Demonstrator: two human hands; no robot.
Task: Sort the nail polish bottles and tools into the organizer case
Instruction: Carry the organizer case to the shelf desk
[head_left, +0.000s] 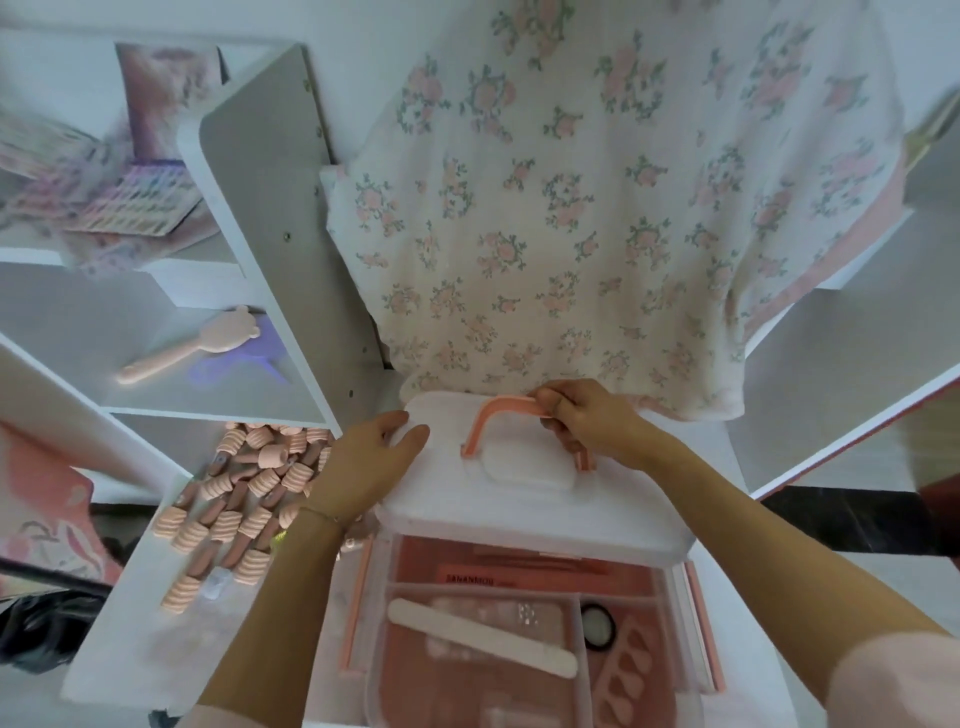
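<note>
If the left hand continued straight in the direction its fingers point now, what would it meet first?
The left hand lies on the case lid, fingers pointing right toward the pink handle. It would probably meet the handle's near post first, though depth is hard to judge.

Lid (530, 514): translucent white; handle (511, 410) salmon pink. Case (374, 649): clear, pink trim, dusty-pink base. File (483, 636): white. Toe separator (623, 680): pale pink. Round pot (598, 626): black rim, pale centre. Bottles (244, 499): brown, ribbed peach caps. Cloth (597, 208): cream, pink roses, green leaves. Brush (182, 348): peach. Shelves (249, 208): white. Swatch card (135, 208): multicoloured.
</note>
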